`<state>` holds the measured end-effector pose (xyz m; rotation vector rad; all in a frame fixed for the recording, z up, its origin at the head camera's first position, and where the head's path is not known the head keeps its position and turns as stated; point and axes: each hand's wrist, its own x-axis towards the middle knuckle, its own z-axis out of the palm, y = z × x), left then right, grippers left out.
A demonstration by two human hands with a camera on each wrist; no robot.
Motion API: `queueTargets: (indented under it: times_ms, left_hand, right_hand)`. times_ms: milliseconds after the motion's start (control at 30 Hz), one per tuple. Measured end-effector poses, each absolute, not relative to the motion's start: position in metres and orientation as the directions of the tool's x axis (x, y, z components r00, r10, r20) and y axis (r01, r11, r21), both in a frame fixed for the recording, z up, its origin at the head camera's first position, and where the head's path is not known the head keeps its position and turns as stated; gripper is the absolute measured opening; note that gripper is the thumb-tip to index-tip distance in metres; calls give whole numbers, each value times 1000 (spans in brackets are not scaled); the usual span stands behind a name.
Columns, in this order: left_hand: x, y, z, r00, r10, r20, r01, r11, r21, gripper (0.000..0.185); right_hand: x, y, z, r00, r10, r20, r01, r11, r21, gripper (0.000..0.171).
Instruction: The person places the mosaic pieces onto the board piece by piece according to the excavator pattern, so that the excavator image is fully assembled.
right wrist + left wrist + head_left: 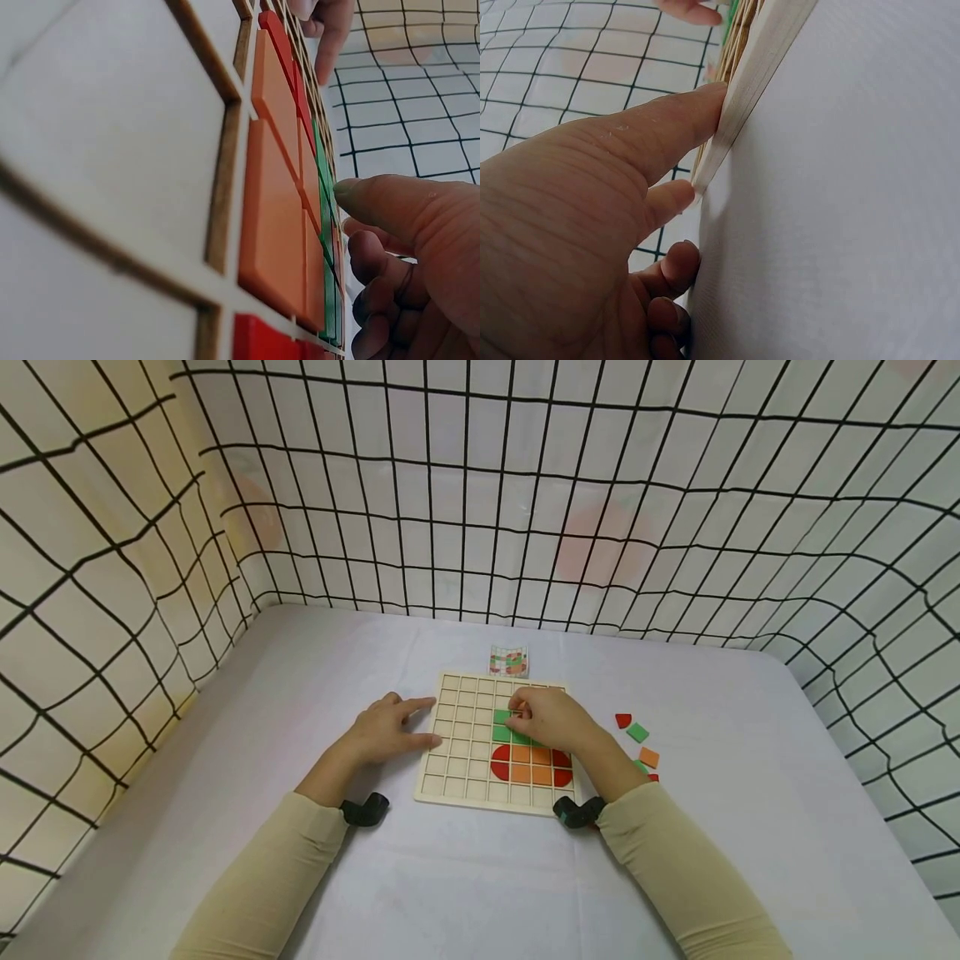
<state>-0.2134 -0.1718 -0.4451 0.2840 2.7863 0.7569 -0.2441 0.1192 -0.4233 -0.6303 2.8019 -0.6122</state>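
Observation:
A wooden grid board (465, 768) lies flat on the white table. My left hand (427, 721) rests beside it, its straight fingers (697, 112) pressing the board's left edge (757, 67). Over the board's middle, my right hand (519, 713) has curled fingers that pinch a green tile (501, 717) in the green row. In the right wrist view the thumb (360, 196) touches the green tiles (324, 195). Below them sit orange tiles (274, 217) flanked by red pieces (500, 763).
Loose tiles lie right of the board: a red quarter-round (622, 720), a green square (637, 732) and an orange square (648, 757). A small pattern card (508, 660) stands behind the board. Gridded cloth walls (480, 510) enclose the table on three sides.

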Motion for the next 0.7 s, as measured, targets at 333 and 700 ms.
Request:
queueTargets:
  times_ms: [333, 700]
  left_hand:
    - [-213, -171, -445, -952, 250, -178, 126, 847, 516, 78]
    - [-214, -172, -446, -952, 256, -171, 134, 845, 518, 78]
  right_hand:
    - [-243, 123, -424, -893, -438, -106, -352, 825, -443, 32]
    - [-248, 167, -417, -933, -310, -184, -205, 876, -436, 34]
